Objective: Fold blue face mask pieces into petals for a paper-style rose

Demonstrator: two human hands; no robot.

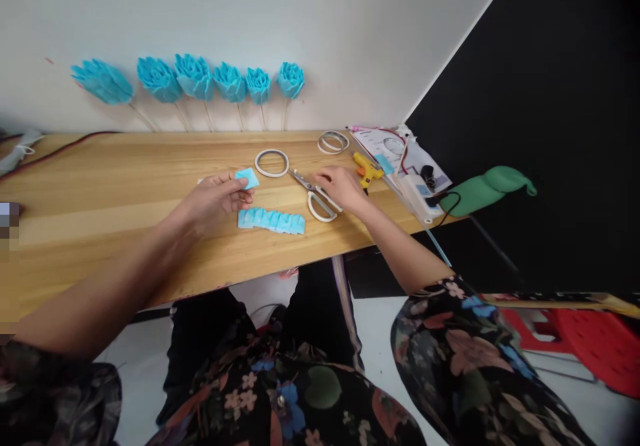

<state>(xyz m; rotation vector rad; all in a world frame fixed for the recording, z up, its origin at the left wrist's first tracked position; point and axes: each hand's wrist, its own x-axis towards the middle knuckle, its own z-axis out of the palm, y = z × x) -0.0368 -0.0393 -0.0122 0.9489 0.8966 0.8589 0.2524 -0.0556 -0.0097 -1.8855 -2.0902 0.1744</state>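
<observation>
My left hand (220,193) pinches a small light-blue paper square (247,179) between thumb and fingers, above the table. Just below it, a row of overlapping folded blue paper pieces (271,221) lies on the wood. My right hand (340,186) is closed over the scissors (320,205), fingers bent together near the pivot and partly hiding one white handle. The scissors' blades point up and left, towards a roll of tape (271,163). Right of this hand lies a yellow hot glue gun (367,168).
Several blue paper flowers (194,77) on thin sticks lean against the wall. A second tape roll (333,142) sits farther back. Printed sheets (385,143), a white power strip (417,196) with a black cable and a green pouch (487,191) occupy the right end.
</observation>
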